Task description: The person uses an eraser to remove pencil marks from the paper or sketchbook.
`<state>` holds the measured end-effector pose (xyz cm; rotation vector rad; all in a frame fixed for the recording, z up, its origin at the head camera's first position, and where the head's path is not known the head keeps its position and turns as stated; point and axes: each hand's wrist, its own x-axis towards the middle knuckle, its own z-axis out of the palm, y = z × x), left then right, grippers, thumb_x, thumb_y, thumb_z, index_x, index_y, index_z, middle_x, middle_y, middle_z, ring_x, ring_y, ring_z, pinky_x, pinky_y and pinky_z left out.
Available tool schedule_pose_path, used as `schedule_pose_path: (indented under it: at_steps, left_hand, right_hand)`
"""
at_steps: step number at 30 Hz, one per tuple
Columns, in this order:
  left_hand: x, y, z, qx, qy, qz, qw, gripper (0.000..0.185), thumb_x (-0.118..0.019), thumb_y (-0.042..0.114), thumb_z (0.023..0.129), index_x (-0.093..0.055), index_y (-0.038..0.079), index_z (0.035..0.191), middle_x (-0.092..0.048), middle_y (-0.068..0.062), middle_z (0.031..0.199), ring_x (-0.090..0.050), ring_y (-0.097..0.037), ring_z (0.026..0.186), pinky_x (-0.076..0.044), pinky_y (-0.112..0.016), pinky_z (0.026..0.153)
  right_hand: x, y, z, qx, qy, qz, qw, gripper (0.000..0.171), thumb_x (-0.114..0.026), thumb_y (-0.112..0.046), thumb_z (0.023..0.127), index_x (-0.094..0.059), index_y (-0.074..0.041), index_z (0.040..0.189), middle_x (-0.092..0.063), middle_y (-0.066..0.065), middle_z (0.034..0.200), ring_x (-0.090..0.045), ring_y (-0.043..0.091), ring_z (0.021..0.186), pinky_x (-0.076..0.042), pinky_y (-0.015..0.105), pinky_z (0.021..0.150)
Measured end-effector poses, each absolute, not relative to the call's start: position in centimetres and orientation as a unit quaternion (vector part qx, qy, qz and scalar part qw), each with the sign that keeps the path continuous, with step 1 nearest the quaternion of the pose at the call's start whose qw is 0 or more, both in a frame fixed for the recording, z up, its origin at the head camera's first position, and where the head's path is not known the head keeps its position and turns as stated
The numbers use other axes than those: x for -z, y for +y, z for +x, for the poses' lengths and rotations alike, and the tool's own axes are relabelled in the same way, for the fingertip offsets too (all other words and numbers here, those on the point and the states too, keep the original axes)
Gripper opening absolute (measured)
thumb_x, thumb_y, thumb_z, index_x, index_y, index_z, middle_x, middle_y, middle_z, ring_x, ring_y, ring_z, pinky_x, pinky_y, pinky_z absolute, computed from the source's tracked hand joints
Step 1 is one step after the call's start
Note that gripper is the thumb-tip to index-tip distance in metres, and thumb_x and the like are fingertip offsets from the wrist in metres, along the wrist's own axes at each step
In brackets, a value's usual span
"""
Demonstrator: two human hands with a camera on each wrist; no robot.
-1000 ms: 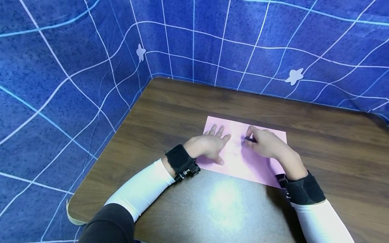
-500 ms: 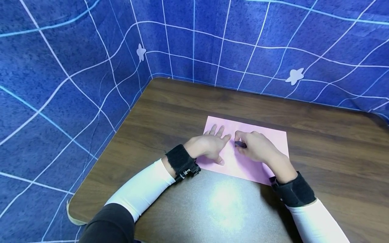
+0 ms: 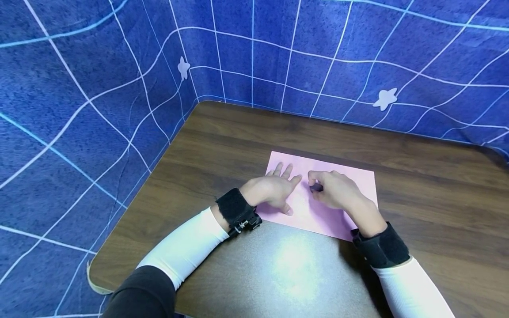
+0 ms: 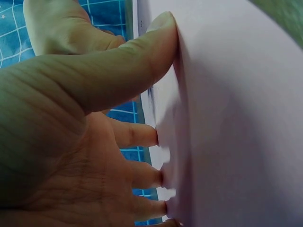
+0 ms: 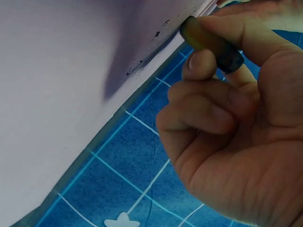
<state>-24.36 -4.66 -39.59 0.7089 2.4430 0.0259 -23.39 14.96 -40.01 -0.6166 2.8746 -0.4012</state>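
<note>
The right hand (image 3: 337, 190), pinching a dark stick (image 3: 317, 187) its fingers partly hide, has slid toward nine o'clock. The left hand (image 3: 273, 191) touches pink paper (image 3: 305, 210), fingers spread.

Pink paper (image 3: 304, 210) lying flat, dark-flecked; short dark-ended stub (image 5: 210, 43), tilted

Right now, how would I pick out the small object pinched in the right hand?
On the brown table lies a pink sheet. Over it, the right hand pinches a stub between thumb and fingers. Short, dark-ended and yellowish in the middle, it stands out from the flat pink sheet.
</note>
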Motion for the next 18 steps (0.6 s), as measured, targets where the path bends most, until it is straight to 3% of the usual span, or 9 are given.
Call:
schedule_pose_path:
  at_steps: [18]
  left_hand:
    - [39.5,-4.8,-24.3,-0.014,0.916,0.27,0.296,0.111,-0.074,0.052,0.088,-0.003,0.02,0.167,0.014,-0.018,0.171,0.013,-0.041,0.158,-0.007,-0.051,0.131]
  right_hand:
    - [39.2,17.7,-23.7,0.159,0.959,-0.176,0.158,0.015,-0.072,-0.011,0.083,-0.06,-0.019,0.088,-0.055,-0.001,0.072,-0.051,0.016,0.065,-0.036,0.029,0.056]
